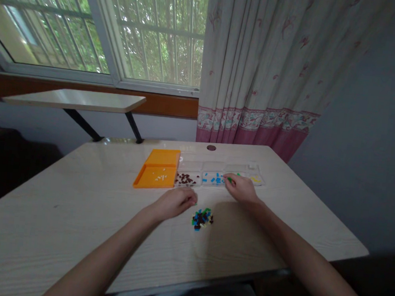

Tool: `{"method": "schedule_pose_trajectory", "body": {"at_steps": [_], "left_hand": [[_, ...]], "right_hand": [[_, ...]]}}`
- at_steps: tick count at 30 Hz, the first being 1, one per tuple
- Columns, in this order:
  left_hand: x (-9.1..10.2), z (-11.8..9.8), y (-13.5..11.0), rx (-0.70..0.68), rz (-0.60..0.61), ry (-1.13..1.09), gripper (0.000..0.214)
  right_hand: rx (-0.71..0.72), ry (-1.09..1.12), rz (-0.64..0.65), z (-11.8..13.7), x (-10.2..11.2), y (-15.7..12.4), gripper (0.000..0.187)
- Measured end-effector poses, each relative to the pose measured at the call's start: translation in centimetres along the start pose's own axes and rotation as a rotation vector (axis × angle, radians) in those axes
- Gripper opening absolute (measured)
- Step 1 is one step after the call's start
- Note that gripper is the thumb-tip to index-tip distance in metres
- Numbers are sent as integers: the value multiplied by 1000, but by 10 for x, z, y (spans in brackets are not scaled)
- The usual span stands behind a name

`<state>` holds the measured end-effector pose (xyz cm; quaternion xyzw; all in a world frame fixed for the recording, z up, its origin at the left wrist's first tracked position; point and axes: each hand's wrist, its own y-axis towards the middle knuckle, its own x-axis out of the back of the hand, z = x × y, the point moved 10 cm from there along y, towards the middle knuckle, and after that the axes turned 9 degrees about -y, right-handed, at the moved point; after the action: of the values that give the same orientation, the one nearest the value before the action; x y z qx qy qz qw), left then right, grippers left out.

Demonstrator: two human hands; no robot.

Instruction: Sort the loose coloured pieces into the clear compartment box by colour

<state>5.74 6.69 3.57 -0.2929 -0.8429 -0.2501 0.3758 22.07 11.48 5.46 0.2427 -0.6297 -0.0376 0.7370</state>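
Note:
My left hand (pixel 178 201) is closed just above the table, left of a small mixed pile (pixel 201 219) of blue, green, dark brown and pale little plastic pieces. A speck of green shows at its fingertips. Over the clear divided box (pixel 198 184), my right hand (pixel 241 187) pinches a small green piece (pixel 229 179). It covers part of the compartment with green pieces. Blue pieces (pixel 218 180) lie in the compartment to its left, brown pieces (pixel 186 179) farther left, and yellow pieces (pixel 255 179) to the right.
An orange tray (pixel 165 158) with a few white pieces (pixel 161 178) adjoins the box's left end. A raised shelf (pixel 80 100) on dark legs stands at the table's back left. Behind the table (pixel 91 212) are a barred window and a floral curtain (pixel 255 79).

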Motion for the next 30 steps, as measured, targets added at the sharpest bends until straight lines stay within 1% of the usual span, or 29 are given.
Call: {"method": "schedule_pose_trajectory", "body": {"at_steps": [3,6,9,12,15,18,21,23,25,27,29,30], "left_hand": [[5,1,4,51,-84,-125,19],[7,4,6,93,-153,-228,24],[2,6,8,99,-162,-341,26],[-5,9,9,102,-137,-449,27],[-9,12,9,124,-136,-505,28],[-10,12,10,135,-131,-539,27],[-9,10,9,137,-127,-524,26],[-7,8,8,131,-118,-474,24],[-6,0,7,74,-75,-404,19],[-8,-11,6,-19,-5,-336,16],[-11,-17,3,-81,52,-280,18],[-12,-18,2,-90,67,-253,19]], "right_hand": [[144,65,-1,24,-5,-6,24],[305,158,-77,54,-3,-18,22],[402,197,-165,77,5,-29,18],[438,193,-221,88,14,-34,17],[455,194,-268,90,21,-37,17],[477,196,-285,91,23,-38,16],[491,196,-295,90,25,-38,16],[483,197,-330,87,30,-37,16],[442,201,-407,78,39,-35,17],[387,202,-495,67,50,-34,17],[347,192,-554,59,58,-33,16],[337,187,-571,56,60,-33,16]]}}
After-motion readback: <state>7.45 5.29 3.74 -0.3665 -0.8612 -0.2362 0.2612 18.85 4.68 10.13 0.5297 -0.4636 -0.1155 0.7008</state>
